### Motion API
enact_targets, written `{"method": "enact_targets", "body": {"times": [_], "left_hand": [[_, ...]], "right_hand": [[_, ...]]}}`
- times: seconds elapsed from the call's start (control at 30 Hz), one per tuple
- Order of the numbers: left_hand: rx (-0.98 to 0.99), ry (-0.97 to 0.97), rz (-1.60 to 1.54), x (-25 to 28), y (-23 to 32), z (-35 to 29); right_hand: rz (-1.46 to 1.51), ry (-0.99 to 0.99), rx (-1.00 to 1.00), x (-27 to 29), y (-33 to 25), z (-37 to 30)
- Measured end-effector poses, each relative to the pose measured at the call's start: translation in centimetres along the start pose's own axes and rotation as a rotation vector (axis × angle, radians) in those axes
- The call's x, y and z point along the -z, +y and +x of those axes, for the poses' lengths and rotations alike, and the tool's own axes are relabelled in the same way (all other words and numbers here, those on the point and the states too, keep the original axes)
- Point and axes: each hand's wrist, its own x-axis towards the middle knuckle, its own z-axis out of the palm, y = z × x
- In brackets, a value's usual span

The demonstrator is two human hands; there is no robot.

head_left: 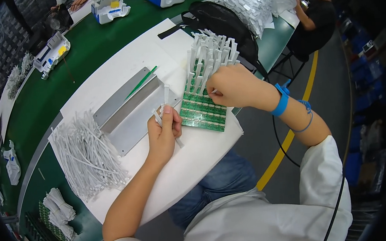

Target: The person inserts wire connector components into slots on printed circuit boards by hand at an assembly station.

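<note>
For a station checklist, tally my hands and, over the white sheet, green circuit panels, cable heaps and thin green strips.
Hands: 2 (left hand, right hand)
Green circuit panel: 1
Cable heap: 1
Thin green strip: 1
Total: 5

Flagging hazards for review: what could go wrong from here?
The right hand might bend upright white flat strips on the green rectangular circuit-board panel. The left hand could drop its loose white strips. The panel lies near the edge of the white sheet; a nudge might dislodge it.
</note>
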Motion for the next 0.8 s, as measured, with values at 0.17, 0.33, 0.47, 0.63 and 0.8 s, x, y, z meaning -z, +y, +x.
{"method": "enact_targets", "body": {"times": [0.17, 0.33, 0.47, 0.63, 0.8], "left_hand": [[0.016, -0.010, 0.015, 0.8, -0.2, 0.5], [0.019, -0.022, 0.029, 1.1, -0.6, 1.0], [0.020, -0.029, 0.033, 1.4, -1.0, 1.3], [0.031, -0.031, 0.041, 1.8, -1.1, 1.6], [0.032, -0.032, 0.029, 1.7, -1.3, 1.7]], "right_hand": [[0.005, -0.039, 0.035, -0.4, 0.6, 2.1], [0.007, -0.038, 0.078, -0.9, 1.4, 3.0], [0.044, -0.070, 0.064, -1.1, 1.3, 3.4], [-0.040, -0.112, 0.082, -1.1, 0.9, 4.3], [-0.003, -0.138, 0.061, -1.5, 1.0, 4.9]]}}
